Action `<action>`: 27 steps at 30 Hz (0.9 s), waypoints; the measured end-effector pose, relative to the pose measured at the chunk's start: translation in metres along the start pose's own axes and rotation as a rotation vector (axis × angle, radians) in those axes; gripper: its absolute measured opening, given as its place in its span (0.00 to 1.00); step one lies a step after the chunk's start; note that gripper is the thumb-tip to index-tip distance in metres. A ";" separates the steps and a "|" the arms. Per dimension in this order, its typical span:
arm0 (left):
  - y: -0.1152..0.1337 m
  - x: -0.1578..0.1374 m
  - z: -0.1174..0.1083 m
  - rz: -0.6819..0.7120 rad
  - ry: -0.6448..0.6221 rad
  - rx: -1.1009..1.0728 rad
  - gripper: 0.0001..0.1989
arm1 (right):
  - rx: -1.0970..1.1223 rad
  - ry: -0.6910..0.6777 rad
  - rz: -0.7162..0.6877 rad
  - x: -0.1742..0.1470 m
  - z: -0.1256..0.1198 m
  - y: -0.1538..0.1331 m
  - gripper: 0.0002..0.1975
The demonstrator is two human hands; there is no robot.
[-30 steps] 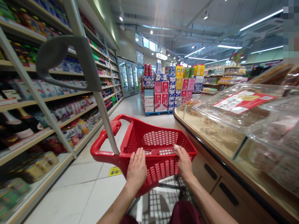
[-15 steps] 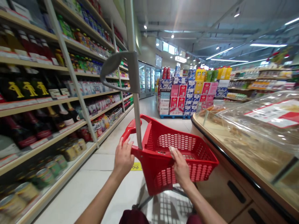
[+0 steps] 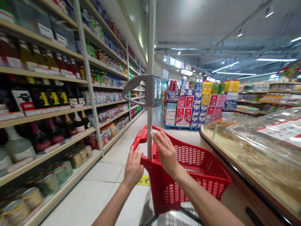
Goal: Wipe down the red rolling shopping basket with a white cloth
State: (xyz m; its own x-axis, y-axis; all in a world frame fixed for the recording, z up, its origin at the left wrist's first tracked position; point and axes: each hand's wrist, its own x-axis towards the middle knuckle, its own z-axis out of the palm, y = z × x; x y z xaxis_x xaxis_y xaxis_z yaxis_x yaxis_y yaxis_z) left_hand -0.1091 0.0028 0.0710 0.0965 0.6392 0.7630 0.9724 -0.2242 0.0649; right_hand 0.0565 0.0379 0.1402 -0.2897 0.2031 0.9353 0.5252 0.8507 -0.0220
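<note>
A red plastic shopping cart with a perforated basket stands in front of me. My left hand has its fingers curled over the near end of the cart's red handle. Pinched at the fingertips of my right hand is a small white wad, seemingly a tissue or cloth. That hand is over the basket's near rim, close beside the grey upright pole. A grey loop-shaped bracket is fixed to the pole above my hands. Part of the rim is hidden by my right hand.
Shelves of bottles and cans run along the left. A glass-topped display counter with a clear plastic cover stands close on the right. Ahead, stacked boxes and bottles sit on a blue pallet. Pale tiled floor shows between.
My right hand has moved left with the white wad, from the basket's side rim to beside the pole. My left hand stays on the handle. The view has shifted slightly left and up.
</note>
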 end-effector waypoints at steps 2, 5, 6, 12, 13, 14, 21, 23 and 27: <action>-0.001 0.000 0.000 0.001 -0.012 -0.018 0.24 | -0.028 0.081 -0.071 0.051 -0.002 0.001 0.22; -0.001 -0.001 -0.002 -0.008 -0.053 -0.037 0.25 | -0.074 -0.019 -0.230 0.065 0.002 0.003 0.20; -0.001 -0.002 -0.002 -0.014 -0.055 -0.044 0.26 | -0.083 -0.095 -0.303 0.053 0.004 0.004 0.20; -0.002 -0.001 -0.001 -0.015 -0.047 -0.102 0.27 | -0.083 -0.332 -0.436 -0.009 0.005 0.006 0.18; -0.002 -0.001 -0.001 -0.023 -0.057 -0.106 0.27 | -0.085 -0.276 -0.380 0.001 0.004 0.006 0.19; -0.001 -0.001 -0.002 -0.032 -0.065 -0.109 0.26 | -0.090 -0.208 -0.318 0.013 0.003 0.007 0.19; -0.002 0.000 -0.005 -0.025 -0.088 -0.138 0.27 | -0.074 -0.260 -0.361 -0.011 0.010 0.008 0.19; -0.003 0.000 -0.005 -0.028 -0.090 -0.146 0.27 | -0.083 -0.334 -0.348 -0.041 0.013 0.005 0.19; -0.003 0.000 -0.006 -0.029 -0.089 -0.152 0.27 | -0.106 -0.275 -0.192 -0.076 0.019 -0.001 0.19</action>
State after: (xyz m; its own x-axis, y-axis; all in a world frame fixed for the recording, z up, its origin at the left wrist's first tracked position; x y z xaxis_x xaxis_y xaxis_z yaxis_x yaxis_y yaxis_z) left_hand -0.1133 -0.0007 0.0747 0.0942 0.7081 0.6998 0.9324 -0.3090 0.1873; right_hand 0.0627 0.0303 0.0625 -0.5880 0.1797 0.7887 0.5166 0.8337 0.1952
